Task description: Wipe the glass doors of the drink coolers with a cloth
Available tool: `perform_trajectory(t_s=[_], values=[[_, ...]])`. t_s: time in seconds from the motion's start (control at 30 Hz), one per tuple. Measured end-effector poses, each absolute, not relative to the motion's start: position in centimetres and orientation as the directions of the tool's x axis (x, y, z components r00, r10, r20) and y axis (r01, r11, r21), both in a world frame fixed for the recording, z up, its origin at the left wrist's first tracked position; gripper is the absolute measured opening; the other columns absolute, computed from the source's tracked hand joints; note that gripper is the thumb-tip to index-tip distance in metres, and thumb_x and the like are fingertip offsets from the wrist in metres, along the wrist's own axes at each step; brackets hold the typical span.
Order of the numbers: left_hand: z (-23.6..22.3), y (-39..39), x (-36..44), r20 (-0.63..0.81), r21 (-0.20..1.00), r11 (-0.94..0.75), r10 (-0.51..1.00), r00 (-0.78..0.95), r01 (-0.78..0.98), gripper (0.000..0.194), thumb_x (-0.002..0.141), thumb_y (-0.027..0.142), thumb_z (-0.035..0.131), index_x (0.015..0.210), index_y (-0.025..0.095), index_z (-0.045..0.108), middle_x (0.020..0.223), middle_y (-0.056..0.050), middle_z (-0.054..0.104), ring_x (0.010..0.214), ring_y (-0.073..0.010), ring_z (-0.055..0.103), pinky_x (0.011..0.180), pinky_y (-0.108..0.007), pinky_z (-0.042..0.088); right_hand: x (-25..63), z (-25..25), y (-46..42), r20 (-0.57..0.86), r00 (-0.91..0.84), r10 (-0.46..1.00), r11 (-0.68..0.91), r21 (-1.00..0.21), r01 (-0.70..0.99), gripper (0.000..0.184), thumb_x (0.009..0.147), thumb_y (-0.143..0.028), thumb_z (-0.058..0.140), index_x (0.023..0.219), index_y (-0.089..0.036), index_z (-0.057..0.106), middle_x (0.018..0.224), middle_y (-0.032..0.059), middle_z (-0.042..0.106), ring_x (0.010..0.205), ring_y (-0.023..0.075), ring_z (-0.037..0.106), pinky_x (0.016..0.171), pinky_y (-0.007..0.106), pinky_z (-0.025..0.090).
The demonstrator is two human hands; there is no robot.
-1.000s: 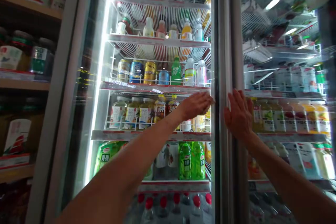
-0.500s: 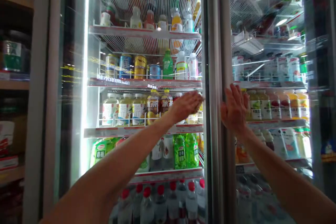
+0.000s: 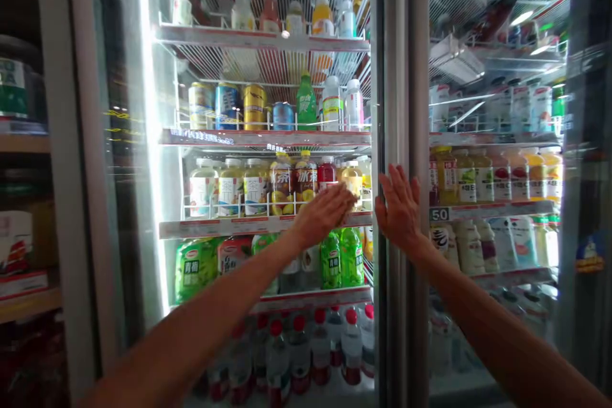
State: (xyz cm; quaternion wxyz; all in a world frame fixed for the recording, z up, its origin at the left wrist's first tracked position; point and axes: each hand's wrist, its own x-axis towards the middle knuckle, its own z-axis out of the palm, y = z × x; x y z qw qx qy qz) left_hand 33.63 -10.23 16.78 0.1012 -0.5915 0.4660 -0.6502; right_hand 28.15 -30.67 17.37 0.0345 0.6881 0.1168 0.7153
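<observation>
My left hand (image 3: 327,210) is stretched out with its fingers extended, at the glass door (image 3: 127,204) in front of the drinks. It is at the level of the bottle shelf, near a yellow bottle (image 3: 352,180) and a red-labelled bottle (image 3: 327,172). Something brownish shows at its fingertips; I cannot tell whether it is a reflection. Fingers spread and palm forward, my right hand (image 3: 399,207) is at the metal door frame (image 3: 394,108). No object shows in this hand.
Behind the glass, shelves (image 3: 268,137) hold cans, green bottles (image 3: 351,258) and red-capped bottles (image 3: 300,350). A second glass-fronted cooler section with juice bottles (image 3: 492,175) stands to the right. Open wooden shelving (image 3: 23,143) with packaged goods is on the left.
My left hand has moved down and slightly left across the front of the door. The right hand has shifted left on the frame. The view has tilted down a little.
</observation>
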Motion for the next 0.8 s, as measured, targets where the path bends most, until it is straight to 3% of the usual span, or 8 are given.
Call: perform_trajectory(t_s=[0.13,0.2,0.33,0.4,0.53,0.6,0.7,0.8], values=[[13.1,-9.0,33.1,0.389,-0.881,-0.24,-0.859,-0.334,-0.408,0.039,0.089,0.024,0.04,0.127,0.017,0.043,0.132,-0.002,0.048,0.13,-0.0178,0.03,0.109,-0.033,0.03,28.5,16.1,-30.1,0.966,-0.016,0.258,-0.958,0.258,0.121,0.058,0.084,-0.023,0.042,0.139,-0.022,0.023,0.143,0.0092,0.033,0.134,0.0237,0.025,0.108,0.051,0.021],[13.2,-7.9,33.2,0.435,-0.865,-0.291,-0.842,-0.32,-0.41,0.04,0.088,0.021,0.042,0.128,0.016,0.042,0.133,-0.004,0.047,0.132,-0.0183,0.028,0.109,-0.034,0.031,28.7,15.5,-29.9,0.962,0.004,0.272,-0.954,0.269,0.129,0.058,0.084,-0.023,0.041,0.139,-0.022,0.022,0.143,0.0093,0.034,0.134,0.0234,0.025,0.108,0.05,0.022],[15.0,-6.0,33.9,0.713,-0.687,-0.58,-0.653,-0.254,-0.437,0.039,0.087,0.015,0.043,0.125,0.013,0.044,0.134,-0.008,0.045,0.134,-0.0218,0.02,0.109,-0.04,0.031,29.2,14.6,-29.3,0.962,0.026,0.272,-0.953,0.266,0.146,0.06,0.085,-0.022,0.041,0.14,-0.023,0.018,0.144,0.0078,0.032,0.135,0.0222,0.023,0.108,0.049,0.022],[14.4,-5.3,33.8,0.671,-0.722,-0.529,-0.693,-0.265,-0.446,0.039,0.087,0.017,0.043,0.125,0.014,0.044,0.134,-0.008,0.046,0.134,-0.0208,0.02,0.109,-0.039,0.031,29.5,14.3,-28.9,0.962,0.037,0.272,-0.952,0.263,0.154,0.061,0.085,-0.022,0.04,0.141,-0.024,0.016,0.145,0.0068,0.03,0.136,0.0215,0.022,0.109,0.049,0.022],[12.3,-4.0,33.6,0.435,-0.858,-0.294,-0.852,-0.291,-0.421,0.039,0.087,0.019,0.043,0.126,0.015,0.044,0.134,-0.005,0.046,0.132,-0.0178,0.026,0.108,-0.034,0.033,30.1,14.0,-28.2,0.959,0.059,0.277,-0.95,0.265,0.163,0.06,0.085,-0.022,0.04,0.141,-0.023,0.016,0.144,0.0073,0.031,0.136,0.0213,0.021,0.108,0.048,0.022],[12.7,-3.3,33.7,0.533,-0.818,-0.406,-0.802,-0.269,-0.409,0.038,0.087,0.017,0.044,0.124,0.015,0.045,0.134,-0.006,0.046,0.132,-0.0199,0.025,0.107,-0.037,0.034,30.3,14.0,-28.0,0.958,0.058,0.282,-0.949,0.27,0.166,0.061,0.085,-0.023,0.04,0.141,-0.023,0.015,0.144,0.0076,0.031,0.136,0.0216,0.02,0.108,0.048,0.022],[13.4,-2.8,33.9,0.742,-0.66,-0.627,-0.628,-0.234,-0.413,0.04,0.084,0.015,0.047,0.124,0.013,0.045,0.134,-0.01,0.045,0.133,-0.0242,0.022,0.107,-0.042,0.034,30.6,14.1,-27.6,0.961,0.047,0.272,-0.95,0.261,0.172,0.063,0.085,-0.023,0.041,0.141,-0.025,0.014,0.146,0.007,0.028,0.136,0.0217,0.02,0.109,0.048,0.021],[11.8,-2.9,33.5,0.641,-0.744,-0.508,-0.725,-0.251,-0.434,0.041,0.084,0.014,0.047,0.125,0.012,0.045,0.134,-0.01,0.045,0.133,-0.0224,0.025,0.108,-0.039,0.033,30.9,14.0,-27.1,0.962,0.051,0.268,-0.948,0.254,0.191,0.064,0.085,-0.022,0.041,0.141,-0.026,0.012,0.147,0.0054,0.025,0.136,0.0216,0.019,0.109,0.049,0.02]])
